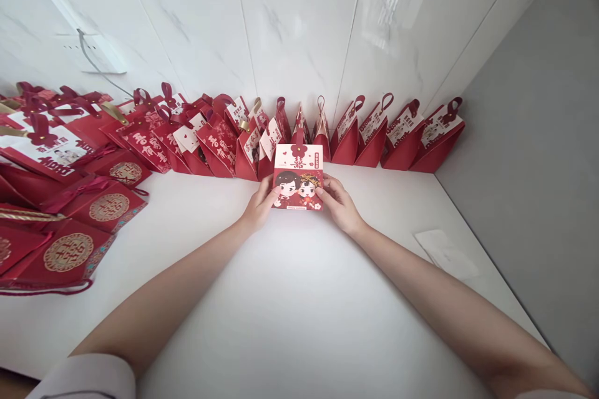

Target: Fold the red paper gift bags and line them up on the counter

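"Red-and-white box point(298, 177), right there between the two hands. Which one has it?"

"Both. Left hand point(259, 201) grips one side and right hand point(343, 202) the other, thumbs lying on the front, fingers curled round the edges. Whether its base touches anything, I can't tell from here."

"What are they working over?"

"White tabletop point(304, 299), smooth, spreading under both forearms. Past the hands comes a wall point(294, 25) of glossy white panels with faint grey veining, light reflected high up beyond the right hand. Plain grey panel point(528, 162) farther out on that side."

"Plenty of red about."

"Row of red boxes point(372, 144) with ribbon loops, lined along the wall just beyond the hands. Left of the left hand they crowd together, with gold-medallion boxes point(68, 254) among them. Up past those, a grey cable point(82, 43) hangs at a wall socket point(110, 59). Near the right forearm lies a flat white sheet point(444, 252); I can't make out what it is."

"And the held box?"

"White upper band with little hearts, a double-happiness sign, a dark red flower at the top edge. Below, on red, two cartoon figures side by side: one dark-haired, one in a golden headdress. Along the bottom, a pale strip of lettering too small to read."
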`<state>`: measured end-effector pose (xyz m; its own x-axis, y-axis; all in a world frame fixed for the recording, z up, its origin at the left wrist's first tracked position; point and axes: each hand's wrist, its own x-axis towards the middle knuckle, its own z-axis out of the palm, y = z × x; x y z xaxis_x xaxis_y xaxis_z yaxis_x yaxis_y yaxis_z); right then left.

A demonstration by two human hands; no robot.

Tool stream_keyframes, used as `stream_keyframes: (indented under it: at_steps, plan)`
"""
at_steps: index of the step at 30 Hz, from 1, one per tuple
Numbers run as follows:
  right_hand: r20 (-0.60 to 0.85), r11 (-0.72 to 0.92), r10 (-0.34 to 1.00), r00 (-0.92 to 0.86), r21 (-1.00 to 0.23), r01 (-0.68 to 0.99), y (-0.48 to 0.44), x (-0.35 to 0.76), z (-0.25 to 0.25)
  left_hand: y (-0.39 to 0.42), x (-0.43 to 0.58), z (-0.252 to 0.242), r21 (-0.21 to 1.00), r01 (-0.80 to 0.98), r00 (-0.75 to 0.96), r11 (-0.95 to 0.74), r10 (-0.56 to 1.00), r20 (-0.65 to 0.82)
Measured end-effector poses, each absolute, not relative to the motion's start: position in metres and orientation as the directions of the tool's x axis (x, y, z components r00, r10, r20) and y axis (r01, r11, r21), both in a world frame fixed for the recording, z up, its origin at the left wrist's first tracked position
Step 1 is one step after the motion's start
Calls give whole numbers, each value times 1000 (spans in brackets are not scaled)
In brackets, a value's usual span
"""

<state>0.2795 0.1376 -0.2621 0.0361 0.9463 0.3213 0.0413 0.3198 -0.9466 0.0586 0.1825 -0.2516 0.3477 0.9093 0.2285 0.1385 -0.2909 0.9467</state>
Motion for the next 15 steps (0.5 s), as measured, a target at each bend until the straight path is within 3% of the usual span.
stream_keyframes:
  at_steps: [4, 9, 15]
  plan:
    - [274, 274, 960, -49, -962, -2, 137, 281, -262, 183, 59, -252, 951, 50, 376, -306, 888, 266]
    - [337, 334, 941, 12, -936, 115, 134, 280, -261, 181, 59, -251, 938, 15, 395, -345, 864, 312]
    - [335, 330, 942, 17, -934, 134, 135, 281, -260, 182, 59, -252, 942, 9, 407, -335, 862, 303]
